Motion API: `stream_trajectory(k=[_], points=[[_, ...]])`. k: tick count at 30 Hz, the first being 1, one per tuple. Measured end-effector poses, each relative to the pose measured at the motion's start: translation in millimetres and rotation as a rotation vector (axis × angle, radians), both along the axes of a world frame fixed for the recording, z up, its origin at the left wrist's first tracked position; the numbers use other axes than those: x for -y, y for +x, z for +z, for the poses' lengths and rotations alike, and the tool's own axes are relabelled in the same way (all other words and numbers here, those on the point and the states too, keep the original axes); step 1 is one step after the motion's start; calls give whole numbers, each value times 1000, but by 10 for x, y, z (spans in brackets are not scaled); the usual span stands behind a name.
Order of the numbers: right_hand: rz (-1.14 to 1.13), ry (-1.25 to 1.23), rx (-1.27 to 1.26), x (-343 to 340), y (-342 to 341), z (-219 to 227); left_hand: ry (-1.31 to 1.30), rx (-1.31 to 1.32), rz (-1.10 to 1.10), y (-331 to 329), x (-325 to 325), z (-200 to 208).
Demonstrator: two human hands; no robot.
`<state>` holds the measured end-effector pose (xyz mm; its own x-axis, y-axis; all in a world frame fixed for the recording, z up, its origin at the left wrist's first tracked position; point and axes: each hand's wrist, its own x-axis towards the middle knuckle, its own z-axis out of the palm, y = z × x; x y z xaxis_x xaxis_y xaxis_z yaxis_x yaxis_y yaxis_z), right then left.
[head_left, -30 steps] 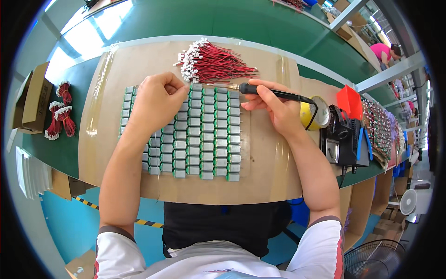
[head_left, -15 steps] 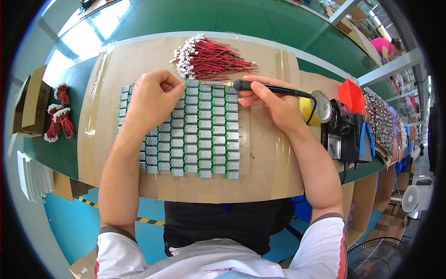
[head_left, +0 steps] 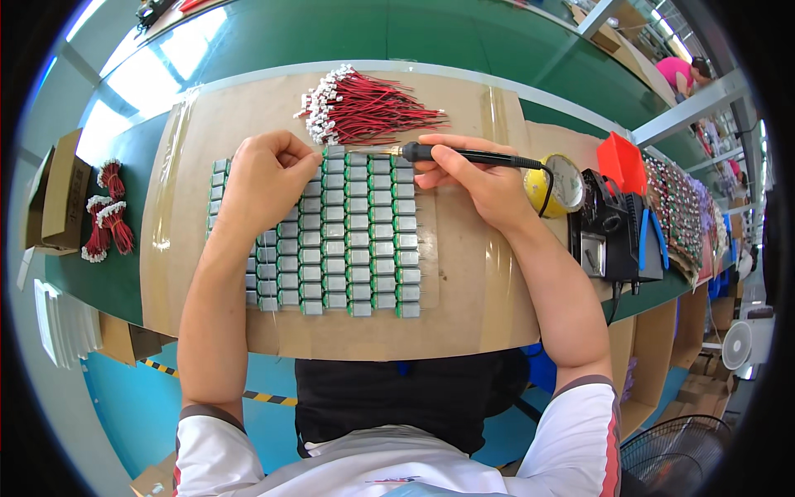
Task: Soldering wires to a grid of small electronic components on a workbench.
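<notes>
Tabletop point(head_left: 108, 286) in green, overlaid with taped cardboard point(head_left: 480, 290), presumably for protection; on that, grid of silver-green modules point(head_left: 334, 236), packed in columns probably for quick access; just beyond, red wire bundle point(head_left: 373, 108), likely for easy reach; left hand point(head_left: 269, 178) pinched closed at grid's far edge, cannot tell around what; right hand point(head_left: 476, 186) closed pen-like around soldering iron point(head_left: 480, 156), seemingly for fine control; slim metal tip point(head_left: 385, 151) pointing left.
</notes>
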<state>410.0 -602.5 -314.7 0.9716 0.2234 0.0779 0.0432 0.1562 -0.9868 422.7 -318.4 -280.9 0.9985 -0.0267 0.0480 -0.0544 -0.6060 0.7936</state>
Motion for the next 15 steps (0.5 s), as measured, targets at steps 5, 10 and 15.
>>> stream_trajectory(k=[5, 10, 15], points=[[30, 26, -10, 10, 15, -14, -1, 6, -12, 14, -23, -23], [31, 7, -11, 18, 6, 0, -17, -29, -6, 10, -8, -6], [30, 4, -25, 10, 8, -6, -20, -29, -17, 10, -11, -11]])
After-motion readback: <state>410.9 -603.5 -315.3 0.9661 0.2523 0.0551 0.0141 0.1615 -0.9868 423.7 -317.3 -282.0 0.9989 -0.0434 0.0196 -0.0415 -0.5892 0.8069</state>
